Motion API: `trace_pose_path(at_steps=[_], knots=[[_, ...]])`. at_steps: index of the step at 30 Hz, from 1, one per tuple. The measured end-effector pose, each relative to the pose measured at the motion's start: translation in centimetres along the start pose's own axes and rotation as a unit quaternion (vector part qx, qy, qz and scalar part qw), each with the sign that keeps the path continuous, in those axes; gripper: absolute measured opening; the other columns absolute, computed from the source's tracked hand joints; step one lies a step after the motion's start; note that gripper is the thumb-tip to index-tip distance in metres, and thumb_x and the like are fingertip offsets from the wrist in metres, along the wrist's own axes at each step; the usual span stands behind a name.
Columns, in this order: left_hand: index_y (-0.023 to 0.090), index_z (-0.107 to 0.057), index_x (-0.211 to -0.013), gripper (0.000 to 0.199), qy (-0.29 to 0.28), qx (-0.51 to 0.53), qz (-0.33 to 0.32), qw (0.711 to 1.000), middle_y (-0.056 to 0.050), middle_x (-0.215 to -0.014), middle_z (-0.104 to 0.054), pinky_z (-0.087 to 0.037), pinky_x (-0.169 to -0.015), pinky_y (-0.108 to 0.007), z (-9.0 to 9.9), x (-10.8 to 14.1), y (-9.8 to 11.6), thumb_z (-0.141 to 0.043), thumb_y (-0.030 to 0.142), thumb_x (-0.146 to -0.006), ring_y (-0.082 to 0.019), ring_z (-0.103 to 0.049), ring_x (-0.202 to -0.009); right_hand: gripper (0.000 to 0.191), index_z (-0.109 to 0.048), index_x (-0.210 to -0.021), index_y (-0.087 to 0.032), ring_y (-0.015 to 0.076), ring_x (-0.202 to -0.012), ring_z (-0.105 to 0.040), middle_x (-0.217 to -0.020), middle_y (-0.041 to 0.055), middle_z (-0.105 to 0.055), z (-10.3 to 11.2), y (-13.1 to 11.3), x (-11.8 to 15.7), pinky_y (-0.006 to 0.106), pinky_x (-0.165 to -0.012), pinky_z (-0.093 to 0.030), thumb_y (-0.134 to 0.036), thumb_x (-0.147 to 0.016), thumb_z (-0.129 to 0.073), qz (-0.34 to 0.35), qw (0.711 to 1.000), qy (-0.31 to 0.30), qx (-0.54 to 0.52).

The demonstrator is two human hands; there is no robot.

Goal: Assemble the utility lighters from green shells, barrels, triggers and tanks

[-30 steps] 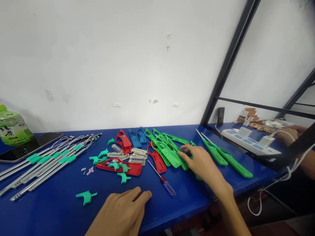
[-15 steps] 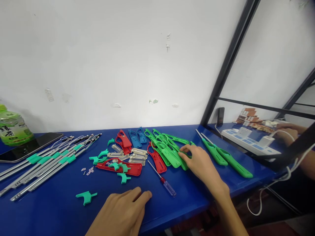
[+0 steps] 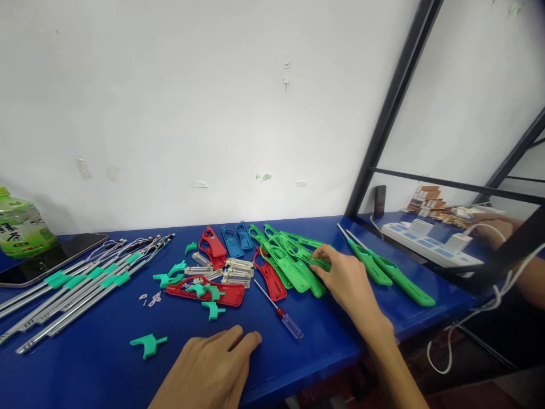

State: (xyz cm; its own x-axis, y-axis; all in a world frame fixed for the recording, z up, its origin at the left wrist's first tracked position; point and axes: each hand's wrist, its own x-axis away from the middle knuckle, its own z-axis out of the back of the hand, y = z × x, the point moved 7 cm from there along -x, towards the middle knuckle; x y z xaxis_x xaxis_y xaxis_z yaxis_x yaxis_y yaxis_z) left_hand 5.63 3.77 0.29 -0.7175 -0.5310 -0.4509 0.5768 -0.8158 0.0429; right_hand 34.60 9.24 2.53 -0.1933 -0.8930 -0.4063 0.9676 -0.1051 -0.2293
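Observation:
My right hand (image 3: 340,275) is at the right side of a pile of green plastic lighter casings (image 3: 292,272). Its thumb and forefinger pinch a green casing piece, partly hidden by the fingers. My left hand (image 3: 213,363) rests on the blue table near the front edge, fingers loosely curled together, with nothing seen in them. Between the hands lies a screwdriver (image 3: 290,325) with a clear purple handle. Left of the green pile are red casings (image 3: 275,284), blue casings (image 3: 232,242), clear fuel tanks (image 3: 238,272) and teal triggers (image 3: 149,345).
Two green long-nosed lighters (image 3: 402,281) lie on the right. Metal lighter tubes (image 3: 80,301) with wires spread on the left, by a tablet (image 3: 80,250) and a bottle (image 3: 25,224). Beyond the black frame (image 3: 389,113) are a power strip (image 3: 430,244) and another person's hand (image 3: 489,227).
My right hand has barely shifted; its fingers curl a little more around the green piece, whose end no longer shows above the hand. The left hand stays still. The view tilts slightly.

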Motion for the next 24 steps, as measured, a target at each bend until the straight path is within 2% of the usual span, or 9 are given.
trace_pose_path(at_steps=[5,8,10,14,17,18,20,22,24], knots=[[0.028,-0.075,-0.128,0.041,-0.003,0.013,0.003,1.000,-0.001,-0.102,-0.084,-0.061,-0.063,-0.028,-0.2,0.1,-0.1,-0.049,0.009,-0.103,-0.020,-0.083,-0.079,0.008,-0.074,-0.111,-0.025,0.0266,-0.085,-0.079,-0.095,0.0061,-0.083,1.7,-1.4,0.6,0.038,-0.077,-0.059,-0.026,-0.104,-0.069,0.054,0.995,0.077,-0.017],[0.027,-0.077,-0.125,0.041,0.009,0.027,0.009,1.000,-0.001,-0.099,-0.084,-0.061,-0.063,-0.028,-0.1,-0.1,0.2,-0.048,0.008,-0.103,-0.020,-0.083,-0.077,0.007,-0.073,-0.106,-0.027,0.0290,-0.092,-0.080,-0.096,0.0058,-0.084,3.0,-3.4,1.7,0.039,-0.083,-0.059,-0.029,-0.104,-0.067,0.124,0.986,0.101,-0.052],[0.027,-0.078,-0.119,0.039,0.040,0.053,0.027,0.997,0.000,-0.097,-0.085,-0.062,-0.065,-0.026,0.8,-0.2,0.0,-0.046,0.009,-0.104,-0.018,-0.083,-0.076,0.005,-0.072,-0.105,-0.028,0.0278,-0.098,-0.081,-0.102,0.0045,-0.086,3.8,-5.0,2.8,0.038,-0.087,-0.059,-0.029,-0.105,-0.067,0.174,0.976,0.103,-0.084],[0.026,-0.078,-0.108,0.029,0.181,0.091,0.092,0.975,0.002,-0.086,-0.083,-0.062,-0.072,-0.020,5.4,0.0,-2.6,-0.050,0.019,-0.107,-0.014,-0.080,-0.071,0.006,-0.068,-0.107,-0.032,0.0230,-0.102,-0.081,-0.110,-0.0015,-0.086,5.4,-8.1,5.2,0.035,-0.088,-0.061,-0.027,-0.106,-0.070,0.257,0.952,0.079,-0.146],[0.027,-0.078,-0.105,0.025,0.239,-0.004,0.201,0.950,0.006,-0.074,-0.077,-0.056,-0.064,-0.022,9.6,0.8,-6.7,-0.053,0.031,-0.106,-0.013,-0.065,-0.054,0.019,-0.063,-0.115,-0.033,0.0233,-0.106,-0.080,-0.114,-0.0021,-0.086,5.8,-10.0,6.6,0.036,-0.091,-0.062,-0.022,-0.105,-0.074,0.303,0.934,0.039,-0.188],[0.026,-0.078,-0.106,0.026,0.223,-0.054,0.245,0.942,0.005,-0.078,-0.078,-0.054,-0.066,-0.023,10.6,1.1,-8.2,-0.053,0.032,-0.105,-0.014,-0.066,-0.059,0.025,-0.061,-0.120,-0.034,0.0234,-0.107,-0.080,-0.116,-0.0021,-0.085,5.8,-10.5,6.9,0.037,-0.093,-0.062,-0.020,-0.104,-0.075,0.311,0.929,0.024,-0.198],[0.023,-0.080,-0.113,0.031,0.135,-0.149,0.336,0.920,0.001,-0.095,-0.083,-0.054,-0.074,-0.026,11.7,1.6,-11.3,-0.051,0.032,-0.106,-0.020,-0.076,-0.080,0.042,-0.057,-0.135,-0.036,0.0230,-0.109,-0.081,-0.123,-0.0019,-0.084,5.6,-11.1,7.5,0.038,-0.096,-0.063,-0.018,-0.102,-0.078,0.314,0.924,-0.001,-0.217],[0.020,-0.081,-0.121,0.042,0.036,-0.205,0.388,0.898,-0.006,-0.107,-0.084,-0.055,-0.077,-0.030,12.0,2.3,-13.8,-0.044,0.036,-0.111,-0.028,-0.079,-0.098,0.067,-0.048,-0.152,-0.039,0.0226,-0.114,-0.081,-0.129,-0.0021,-0.083,5.2,-11.5,8.0,0.039,-0.103,-0.063,-0.015,-0.099,-0.080,0.308,0.921,-0.023,-0.237],[0.017,-0.081,-0.124,0.045,-0.009,-0.213,0.404,0.890,-0.009,-0.106,-0.084,-0.056,-0.078,-0.032,12.0,3.2,-15.6,-0.044,0.037,-0.111,-0.031,-0.079,-0.098,0.088,-0.037,-0.164,-0.043,0.0223,-0.120,-0.079,-0.133,-0.0030,-0.082,4.8,-11.9,8.4,0.039,-0.108,-0.063,-0.012,-0.095,-0.082,0.304,0.918,-0.041,-0.253]])
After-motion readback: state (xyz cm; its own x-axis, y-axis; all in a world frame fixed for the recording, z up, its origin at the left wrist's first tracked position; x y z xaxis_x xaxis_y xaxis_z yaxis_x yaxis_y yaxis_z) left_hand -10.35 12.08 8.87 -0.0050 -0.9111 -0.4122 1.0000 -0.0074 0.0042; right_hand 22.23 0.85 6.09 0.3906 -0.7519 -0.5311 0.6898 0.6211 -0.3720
